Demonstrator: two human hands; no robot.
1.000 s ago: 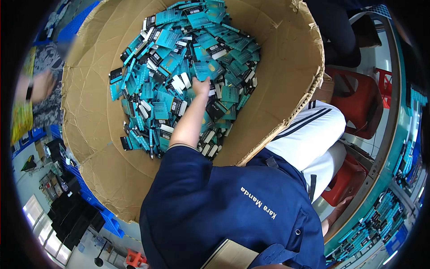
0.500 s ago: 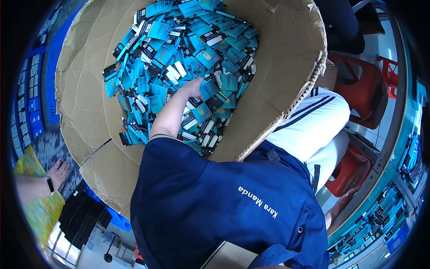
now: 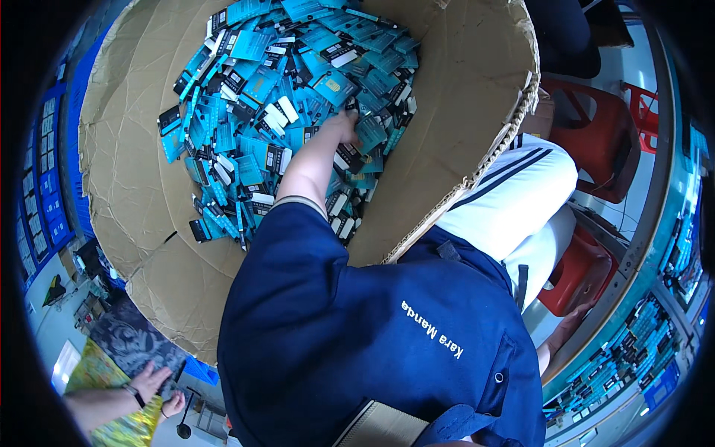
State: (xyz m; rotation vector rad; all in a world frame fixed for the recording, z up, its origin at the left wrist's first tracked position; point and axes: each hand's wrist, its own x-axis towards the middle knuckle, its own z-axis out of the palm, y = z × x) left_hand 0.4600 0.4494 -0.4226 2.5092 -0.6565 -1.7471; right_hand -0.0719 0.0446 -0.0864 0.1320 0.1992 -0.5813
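Note:
Inside a large cardboard box (image 3: 141, 82) lies a jumbled heap of flat teal-and-black cards (image 3: 257, 46), some bearing a gold square, mixed with small white pieces (image 3: 281, 112). My left arm reaches over the box into the right part of the heap. There my left hand (image 3: 341, 127) has its bent fingers closed at the edge of a teal-and-black card (image 3: 372, 135); the fingertips are partly hidden among the cards. Far to the right, my right hand (image 3: 575, 320) rests stretched out along the table edge, dim and small, with nothing seen in it.
Red plastic stools (image 3: 592, 141) stand beyond my legs. The table (image 3: 629, 298) on the right carries many teal items. Blue trays (image 3: 52, 179) line the far left. At the lower left, a co-worker's hands (image 3: 153, 380) show beside patterned cloth.
My left hand has moved right and slightly away across the heap. The view has shifted a little. The co-worker's arm appears lower and further right, and a second hand now shows.

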